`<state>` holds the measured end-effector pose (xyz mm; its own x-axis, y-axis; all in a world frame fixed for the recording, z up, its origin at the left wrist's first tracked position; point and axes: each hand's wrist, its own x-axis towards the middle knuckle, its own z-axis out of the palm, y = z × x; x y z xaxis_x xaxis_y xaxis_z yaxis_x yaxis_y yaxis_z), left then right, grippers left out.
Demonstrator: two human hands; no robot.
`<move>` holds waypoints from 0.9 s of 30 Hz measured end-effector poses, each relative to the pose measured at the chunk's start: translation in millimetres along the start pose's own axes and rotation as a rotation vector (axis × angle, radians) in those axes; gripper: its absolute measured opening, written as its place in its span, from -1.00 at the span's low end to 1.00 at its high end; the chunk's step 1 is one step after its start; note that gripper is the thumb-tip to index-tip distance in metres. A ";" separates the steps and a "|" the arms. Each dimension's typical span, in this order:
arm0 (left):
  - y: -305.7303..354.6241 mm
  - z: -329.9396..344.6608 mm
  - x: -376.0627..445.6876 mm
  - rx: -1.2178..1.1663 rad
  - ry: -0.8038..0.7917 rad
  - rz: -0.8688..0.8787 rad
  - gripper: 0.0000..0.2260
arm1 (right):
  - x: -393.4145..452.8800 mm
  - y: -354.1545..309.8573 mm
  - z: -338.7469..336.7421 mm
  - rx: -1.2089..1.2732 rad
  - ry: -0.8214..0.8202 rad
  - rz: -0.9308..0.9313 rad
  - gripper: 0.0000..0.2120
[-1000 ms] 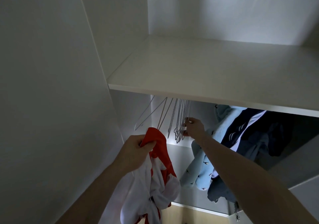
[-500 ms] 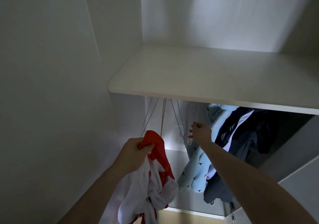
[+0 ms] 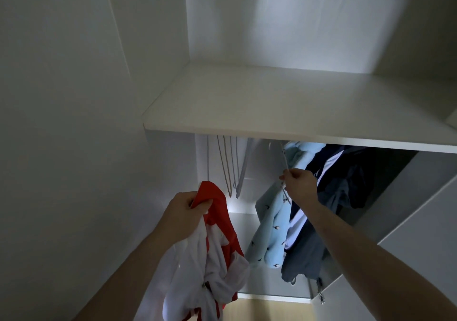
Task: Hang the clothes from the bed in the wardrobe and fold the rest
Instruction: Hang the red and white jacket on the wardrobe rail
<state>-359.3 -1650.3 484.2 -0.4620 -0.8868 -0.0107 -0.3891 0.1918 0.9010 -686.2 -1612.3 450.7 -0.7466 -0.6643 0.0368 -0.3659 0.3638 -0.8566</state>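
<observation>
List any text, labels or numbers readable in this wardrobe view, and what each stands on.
None readable: no words, numbers or brand marks show.
The light blue garment carries small dark bird-like motifs, not letters.
The red and white garment and the white wardrobe shelf show no lettering.

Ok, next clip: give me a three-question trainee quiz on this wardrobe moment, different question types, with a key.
1. True or false: the left hand holds the red and white fabric garment.
2. What does the right hand pinch?
A. the thin white wire hanger
B. the light blue patterned garment
C. the white wardrobe shelf
3. Fill in: the bare wire hangers hang to the ____ of the clothes already hung, as the camera sees it.

Key: 1 true. 2 A. 3 left.
</observation>
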 end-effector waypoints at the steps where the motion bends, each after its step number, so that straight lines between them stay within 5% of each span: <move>1: 0.0 2.0 -1.0 -0.005 -0.007 -0.005 -0.68 | 0.3 -3.4 -3.4 -0.005 -0.007 -0.006 -0.73; 13: 0.9 10.9 -14.7 -0.014 -0.055 0.024 -0.66 | -69.0 3.2 -12.7 0.118 0.038 0.062 -0.75; 27: 3.9 20.9 -48.2 0.060 -0.086 0.026 -0.75 | -225.6 68.4 -136.6 -0.003 0.113 -0.035 -0.76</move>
<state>-355.2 -1598.0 479.2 -0.5383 -0.8423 -0.0272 -0.4223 0.2417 0.8737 -618.7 -1348.4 454.0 -0.7910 -0.5989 0.1249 -0.3948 0.3438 -0.8520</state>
